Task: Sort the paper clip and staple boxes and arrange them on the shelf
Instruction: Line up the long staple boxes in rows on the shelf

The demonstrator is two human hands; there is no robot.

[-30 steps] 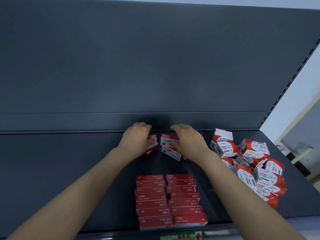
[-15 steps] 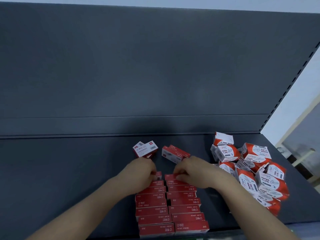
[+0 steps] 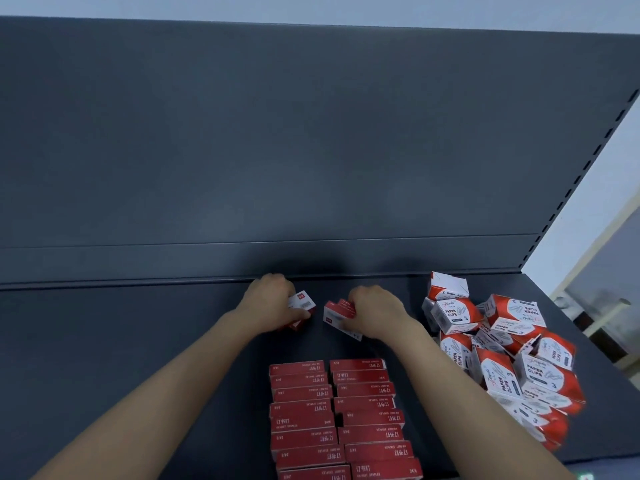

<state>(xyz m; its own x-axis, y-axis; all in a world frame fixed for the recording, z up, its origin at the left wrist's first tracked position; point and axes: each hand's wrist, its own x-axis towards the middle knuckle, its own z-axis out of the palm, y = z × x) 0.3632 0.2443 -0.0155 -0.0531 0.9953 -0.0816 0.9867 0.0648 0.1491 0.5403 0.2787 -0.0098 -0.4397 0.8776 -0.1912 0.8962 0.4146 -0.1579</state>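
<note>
Dark grey metal makes up the shelf (image 3: pixel 138 358), its tall back panel (image 3: pixel 277 133) filling most of the view and its flat deck carrying all the stock. On the right of the deck lies a loose heap of red-and-white paper clip boxes (image 3: pixel 502 351), tumbled at all angles and, by the look of it, not yet arranged. At the front centre sit two neat columns of flat red staple boxes (image 3: pixel 339 417), laid side by side and touching, so that part of the sorting looks largely done. Behind these columns, near the back edge, the left hand (image 3: pixel 268 303) is closed around a small staple box (image 3: pixel 302 303), and the right hand (image 3: pixel 375 311) grips another staple box or two (image 3: pixel 337 313); how many I cannot tell. These seem the last stray staples; the clip heap remains.
</note>
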